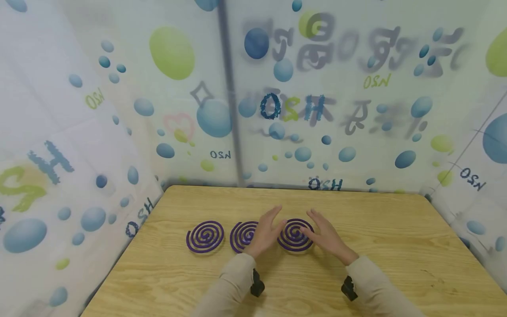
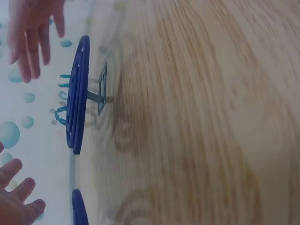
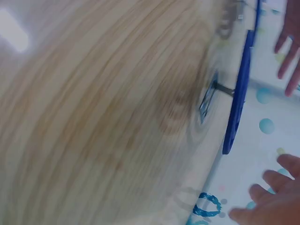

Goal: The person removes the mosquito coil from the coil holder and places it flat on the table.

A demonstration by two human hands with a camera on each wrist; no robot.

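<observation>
Purple coil on the right [image 1: 295, 233], raised off the bench [image 1: 396, 237] on a thin metal-looking stand [image 2: 95, 97]. Same colour and spiral shape for the middle coil [image 1: 248, 236], just left of it, and for the left coil [image 1: 205, 237] at the row's end.

Progress, judged from layout only: right coil apparently done, supported and roughly level; all three lined up side by side, apart from one another. Nothing lifted or carried. What is left: cannot tell; probably little, going by three whole coils in a row.

Hands: left hand [image 1: 264, 233] and right hand [image 1: 326, 235] at either side of the right coil, fingers extended and loosely spread, wide gap between. No hold on anything. Above the coil and apart from it in the wrist views; thumbs over its rim in the head view, likely just line of sight.

Hard to make out: right part of the middle coil, behind the left hand. Supports under the middle and left coils, not visible from above; maybe another one at the top edge of the right wrist view, blurred and cut off. Neighbouring coil cropped at the bottom of the left wrist view. Join between stand and right coil, too edge-on to read.
</observation>
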